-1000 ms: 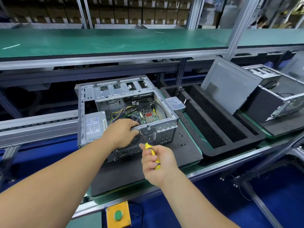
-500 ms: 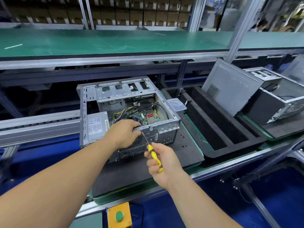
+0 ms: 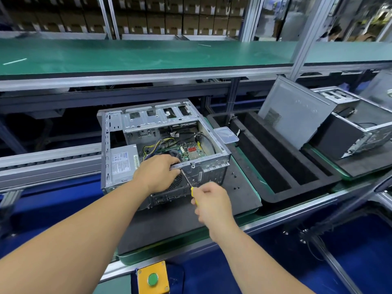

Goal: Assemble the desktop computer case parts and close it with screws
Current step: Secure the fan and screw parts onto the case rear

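The open desktop case (image 3: 161, 149) lies on its side on the black foam pad (image 3: 239, 198), mid-bench. Left hand (image 3: 157, 172) grips the near top rail, fingers curled over the edge. Right hand (image 3: 212, 200) is wrapped around a yellow-handled screwdriver (image 3: 187, 180), tip up at the rear panel right by the left fingers.

I'd guess this steel chassis is stiff but heavy-ish with sharp stamped edges, so hold it by the frame rails, not the motherboard (image 3: 191, 150) or cables. The power supply (image 3: 122, 162) has a label, too small to read. No brand is visible anywhere.
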